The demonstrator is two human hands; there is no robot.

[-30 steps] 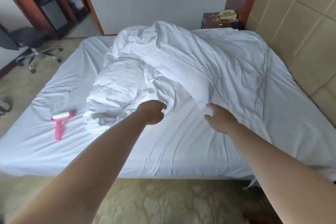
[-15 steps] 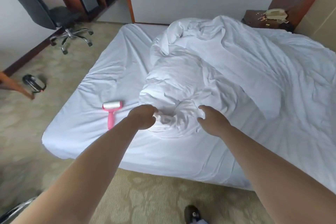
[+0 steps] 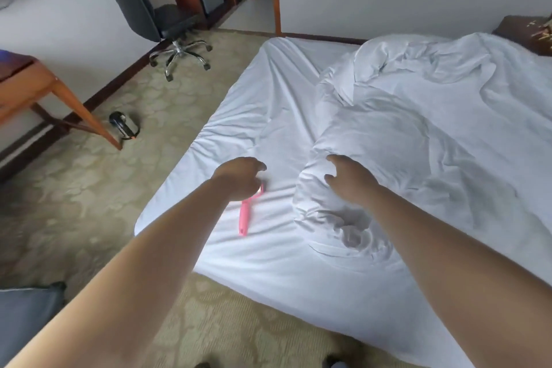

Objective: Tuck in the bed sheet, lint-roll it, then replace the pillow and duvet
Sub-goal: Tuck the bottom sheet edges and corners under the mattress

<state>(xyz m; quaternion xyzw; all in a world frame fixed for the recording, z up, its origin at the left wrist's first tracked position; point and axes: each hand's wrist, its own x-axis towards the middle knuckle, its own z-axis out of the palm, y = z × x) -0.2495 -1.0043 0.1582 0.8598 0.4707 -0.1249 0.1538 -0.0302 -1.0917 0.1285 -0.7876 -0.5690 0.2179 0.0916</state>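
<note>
The white bed sheet [image 3: 268, 92] covers the mattress and is wrinkled near the left edge. A bunched white duvet [image 3: 418, 128] lies on the middle and right of the bed. A pink lint roller [image 3: 245, 216] lies on the sheet near the bed's left corner. Only its handle shows, because my left hand [image 3: 239, 179] hovers over its head with loosely curled fingers that hold nothing. Just above the duvet's near fold, my right hand [image 3: 349, 179] has its fingers spread and relaxed. No pillow is in view.
A black office chair [image 3: 155, 18] stands on the patterned carpet at the far left. A wooden desk leg [image 3: 83, 110] and a dark canister [image 3: 122, 125] are on the floor left of the bed. A bedside table [image 3: 531, 36] is at the far right.
The view swung left. My left hand let go of the duvet's edge and moved left over the lint roller. My right hand lifted off the duvet and opened.
</note>
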